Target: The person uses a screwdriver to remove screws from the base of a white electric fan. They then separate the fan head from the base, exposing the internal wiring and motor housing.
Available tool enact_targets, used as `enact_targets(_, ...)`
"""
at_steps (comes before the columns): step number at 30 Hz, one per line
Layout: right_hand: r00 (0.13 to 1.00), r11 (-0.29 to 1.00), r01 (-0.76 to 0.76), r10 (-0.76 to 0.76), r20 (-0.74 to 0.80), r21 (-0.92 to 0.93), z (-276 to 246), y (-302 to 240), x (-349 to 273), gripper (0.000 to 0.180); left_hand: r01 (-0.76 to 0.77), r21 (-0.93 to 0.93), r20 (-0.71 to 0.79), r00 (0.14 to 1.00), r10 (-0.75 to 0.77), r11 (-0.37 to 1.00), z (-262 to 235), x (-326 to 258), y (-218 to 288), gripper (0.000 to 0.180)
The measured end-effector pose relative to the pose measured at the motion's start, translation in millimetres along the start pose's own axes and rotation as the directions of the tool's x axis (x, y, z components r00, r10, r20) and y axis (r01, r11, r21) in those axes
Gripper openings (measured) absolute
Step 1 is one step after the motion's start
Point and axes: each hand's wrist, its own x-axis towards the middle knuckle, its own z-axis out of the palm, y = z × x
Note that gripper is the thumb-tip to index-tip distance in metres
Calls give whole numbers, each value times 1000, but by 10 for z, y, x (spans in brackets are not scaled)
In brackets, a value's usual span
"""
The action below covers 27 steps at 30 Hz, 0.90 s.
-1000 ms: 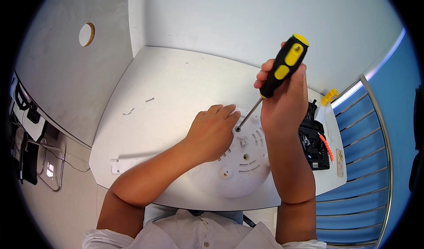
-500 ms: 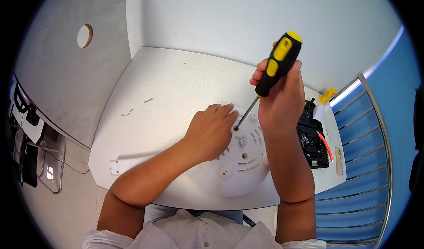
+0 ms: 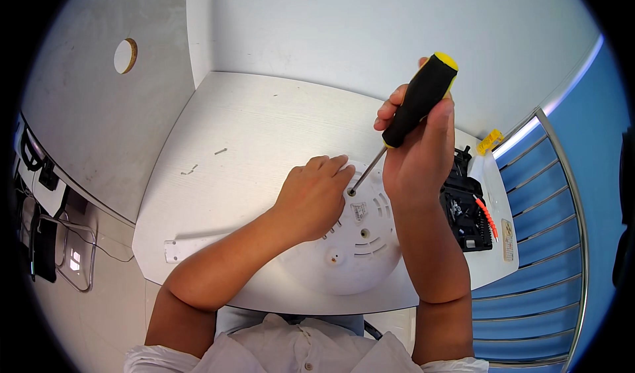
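1. The base [image 3: 344,277], a round white piece with slots and recessed holes, lies on the tabletop [image 3: 245,121] near its front edge, right before the person, probably for easy reach from above.
2. The left hand [image 3: 311,197] lies palm down on it, fingers side by side and slightly bent, pinching nothing that shows; this likely keeps it from turning.
3. The right hand [image 3: 418,164] is wrapped around the handle of the screwdriver [image 3: 421,101], whose shaft slants down into a hole beside the left fingertips. Steadying so close should help the tip stay seated.
4. The open toolbox [image 3: 471,222] sits beyond the right forearm, handy yet out of the way.
5. Small screws [image 3: 221,151] lie well apart at the left, perhaps for safekeeping.
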Motion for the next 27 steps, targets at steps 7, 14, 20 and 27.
enact_targets(7, 998, 995, 47, -44, -46, 83, -48, 7, 9, 35, -9, -6, -20, 1000, 8, 1000, 7, -5, -6, 41)
enact_targets(14, 998, 991, 61, -59, -20, 122, -57, -48, 56, 35, -11, -10, -28, 1000, 11, 1000, 11, -1, -2, 42)
enact_targets(20, 997, 990, 75, -76, 6, 123, -76, -108, 113, 36, -16, -8, -31, 999, 16, 1000, 9, -2, -11, 41)
enact_targets(27, 987, 970, 157, -157, -17, 187, -74, -249, 198, 36, 2, -8, 0, 1000, -2, 1000, -10, -2, 1, 41)
